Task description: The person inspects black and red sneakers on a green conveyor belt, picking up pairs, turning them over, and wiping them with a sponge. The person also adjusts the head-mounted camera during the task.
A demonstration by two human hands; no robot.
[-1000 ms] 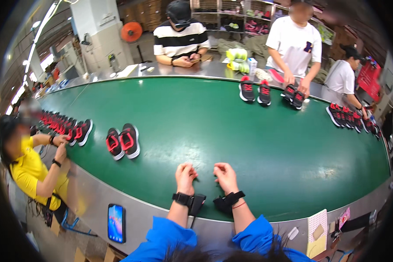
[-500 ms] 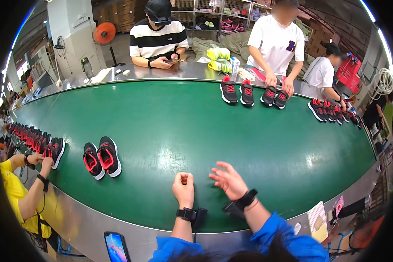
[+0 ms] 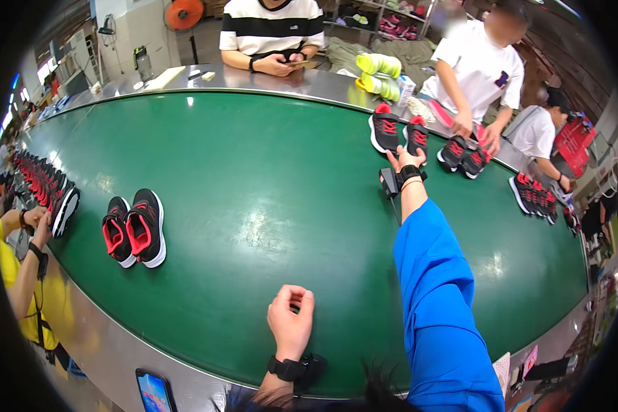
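**Green belt, a reach for black-and-red shoes**

Green conveyor desk [image 3: 275, 172] curves wide. Right hand [image 3: 406, 161] stretches far across, fingers spread open, touching or just short of a shoe pair [image 3: 397, 132]; I cannot tell which. A stretched, one-handed grab could fumble or drag one shoe askew. Left hand [image 3: 290, 323] rests near the desk's edge, fingers loosely curled, empty. Another pair [image 3: 134, 227] lies well left.

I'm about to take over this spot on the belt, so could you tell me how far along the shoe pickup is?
Done: nothing yet; both hands hold nothing. In hand: the right hand is stretched across the green belt, at the heels of the far pair of black-and-red shoes, no grip visible. The left hand rests loosely curled at the near edge. Left: the far pair is unlifted, and the near pair lies untouched.
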